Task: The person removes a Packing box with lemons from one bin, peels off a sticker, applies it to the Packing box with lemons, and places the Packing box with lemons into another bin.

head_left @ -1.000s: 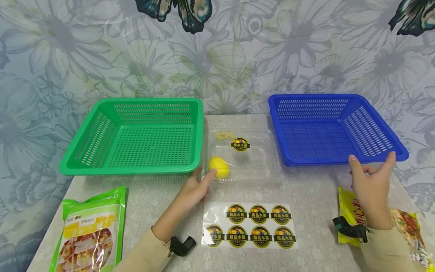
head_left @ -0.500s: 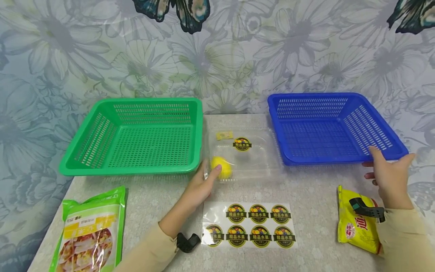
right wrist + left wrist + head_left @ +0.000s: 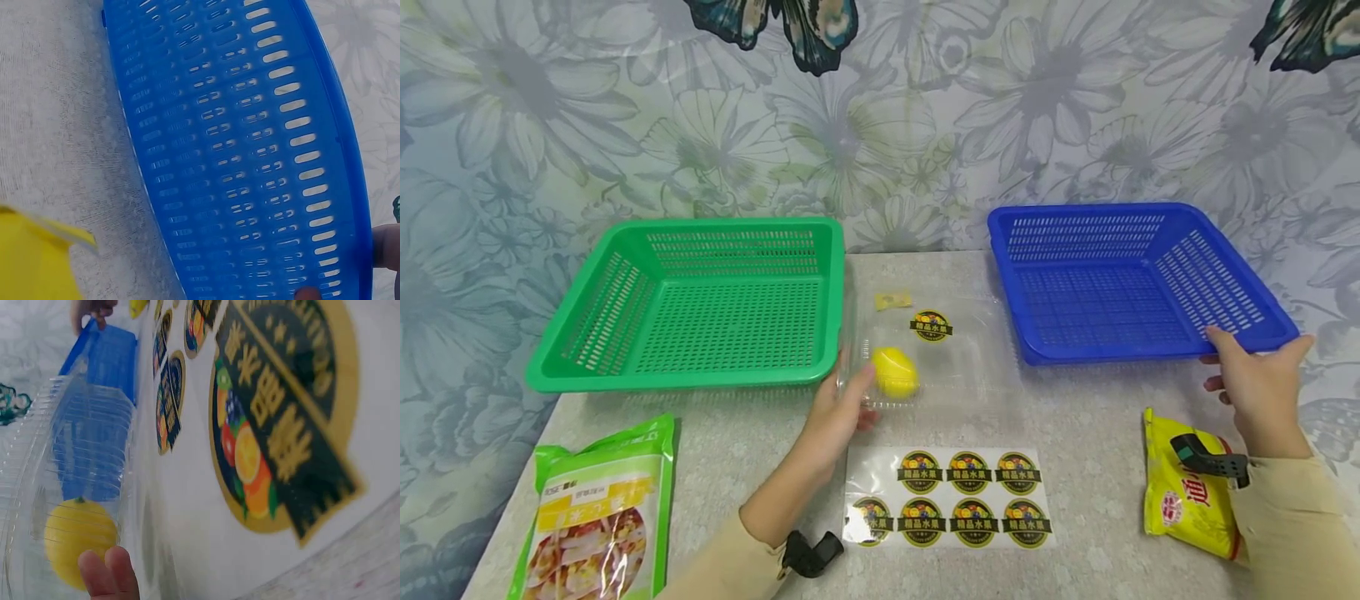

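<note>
A clear plastic clamshell box (image 3: 955, 350) lies between the two baskets with a yellow lemon (image 3: 895, 372) inside and a round fruit sticker (image 3: 931, 326) on its lid. My left hand (image 3: 842, 408) grips the box's near left corner; its fingertips (image 3: 109, 575) press the clear wall beside the lemon (image 3: 78, 540). My right hand (image 3: 1255, 379) holds the near right corner of the blue basket (image 3: 1120, 283), thumb over the rim. The blue basket (image 3: 250, 156) fills the right wrist view, with a fingertip at its edge.
An empty green basket (image 3: 700, 304) stands at the left. A sheet of round fruit stickers (image 3: 951, 500) lies in front of the box. A green snack bag (image 3: 595, 517) lies near left, a yellow snack bag (image 3: 1187, 492) near right. A flowered wall stands behind.
My right hand slid right along the blue basket's front rim to its near right corner, uncovering the yellow bag. My left hand closed on the box's corner and the box shifted slightly.
</note>
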### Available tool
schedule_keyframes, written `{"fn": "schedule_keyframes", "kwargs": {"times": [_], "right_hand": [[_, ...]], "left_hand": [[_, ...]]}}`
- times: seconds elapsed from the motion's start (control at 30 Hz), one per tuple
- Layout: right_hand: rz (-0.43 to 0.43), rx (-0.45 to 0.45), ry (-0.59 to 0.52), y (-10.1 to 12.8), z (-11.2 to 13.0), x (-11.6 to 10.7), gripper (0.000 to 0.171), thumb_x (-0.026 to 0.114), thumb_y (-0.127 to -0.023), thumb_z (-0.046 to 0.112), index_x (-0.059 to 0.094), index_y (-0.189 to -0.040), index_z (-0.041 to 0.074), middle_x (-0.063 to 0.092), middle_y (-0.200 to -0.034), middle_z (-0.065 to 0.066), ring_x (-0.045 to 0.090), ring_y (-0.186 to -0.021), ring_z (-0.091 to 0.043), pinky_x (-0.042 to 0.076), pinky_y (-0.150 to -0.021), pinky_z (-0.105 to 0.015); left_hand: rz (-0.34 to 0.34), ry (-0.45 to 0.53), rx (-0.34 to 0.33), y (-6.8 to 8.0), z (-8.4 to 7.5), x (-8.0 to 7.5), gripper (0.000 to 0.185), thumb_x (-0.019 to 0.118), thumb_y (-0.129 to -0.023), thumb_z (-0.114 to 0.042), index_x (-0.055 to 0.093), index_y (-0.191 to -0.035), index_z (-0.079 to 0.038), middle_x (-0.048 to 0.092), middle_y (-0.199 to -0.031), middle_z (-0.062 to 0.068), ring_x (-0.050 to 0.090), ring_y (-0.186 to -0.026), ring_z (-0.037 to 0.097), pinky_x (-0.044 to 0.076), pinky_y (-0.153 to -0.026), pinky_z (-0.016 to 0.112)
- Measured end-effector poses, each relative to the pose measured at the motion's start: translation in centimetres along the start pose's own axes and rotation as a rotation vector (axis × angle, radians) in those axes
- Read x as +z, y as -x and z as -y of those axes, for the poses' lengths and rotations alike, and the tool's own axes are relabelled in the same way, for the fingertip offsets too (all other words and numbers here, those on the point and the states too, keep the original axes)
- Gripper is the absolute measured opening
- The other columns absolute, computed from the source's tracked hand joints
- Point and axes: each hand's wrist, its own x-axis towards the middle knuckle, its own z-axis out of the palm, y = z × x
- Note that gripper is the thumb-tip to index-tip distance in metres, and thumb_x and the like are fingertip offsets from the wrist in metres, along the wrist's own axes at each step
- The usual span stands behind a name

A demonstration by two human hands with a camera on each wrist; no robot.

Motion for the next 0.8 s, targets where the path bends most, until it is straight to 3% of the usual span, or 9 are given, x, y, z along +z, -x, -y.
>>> {"fn": "schedule_keyframes", "kwargs": {"times": [0.13, 0.3, 0.47, 0.63, 0.8], "right_hand": [[-0.008, 0.006, -0.006, -0.1, 0.2, -0.1, 0.113, 0.056, -0.096, 0.05, -0.047, -0.14, 0.034, 0.059, -0.057, 0.023, 0.056, -0.041, -0.015, 0.045, -0.04, -0.031], [-0.015, 0.027, -0.14, -0.5, 0.2, -0.3, 0.115, 0.064, -0.092, 0.046, -0.037, -0.146, 0.037, 0.061, -0.058, 0.017, 0.055, -0.04, -0.015, 0.046, -0.038, -0.03], [-0.022, 0.02, -0.222, -0.7, 0.2, -0.3, 0.115, 0.069, -0.09, 0.042, -0.03, -0.149, 0.037, 0.061, -0.06, 0.013, 0.054, -0.039, -0.015, 0.047, -0.037, -0.03], [-0.013, 0.017, -0.278, -0.5, 0.3, -0.2, 0.119, 0.07, -0.09, 0.038, -0.035, -0.147, 0.038, 0.062, -0.06, 0.012, 0.053, -0.039, -0.015, 0.048, -0.038, -0.029], [-0.021, 0.01, -0.318, -0.4, 0.4, -0.2, 0.12, 0.072, -0.09, 0.032, -0.032, -0.149, 0.039, 0.061, -0.061, 0.01, 0.052, -0.038, -0.015, 0.047, -0.037, -0.028]], "left_hand": [[0.03, 0.016, -0.027, 1.2, -0.1, -0.3, 0.08, 0.05, -0.099, -0.054, 0.011, -0.161, -0.023, 0.046, -0.142, 0.023, 0.066, -0.08, 0.023, 0.053, -0.079, 0.032], [0.039, 0.013, -0.054, 2.9, -0.1, -1.0, 0.075, 0.049, -0.1, -0.052, 0.016, -0.159, -0.022, 0.048, -0.139, 0.025, 0.066, -0.079, 0.02, 0.053, -0.081, 0.031], [0.054, 0.012, -0.047, 4.1, -0.1, -1.9, 0.07, 0.046, -0.102, -0.048, 0.015, -0.159, -0.021, 0.04, -0.146, 0.026, 0.067, -0.082, 0.023, 0.052, -0.087, 0.034], [0.102, 0.043, -0.058, 5.4, -0.3, -2.2, 0.075, 0.044, -0.102, -0.05, 0.007, -0.16, -0.019, 0.039, -0.146, 0.027, 0.067, -0.086, 0.025, 0.051, -0.092, 0.035], [0.147, 0.078, -0.03, 6.9, -0.8, -2.2, 0.065, 0.044, -0.103, -0.046, 0.017, -0.157, -0.025, 0.042, -0.14, 0.024, 0.063, -0.095, 0.027, 0.051, -0.093, 0.035]]}}
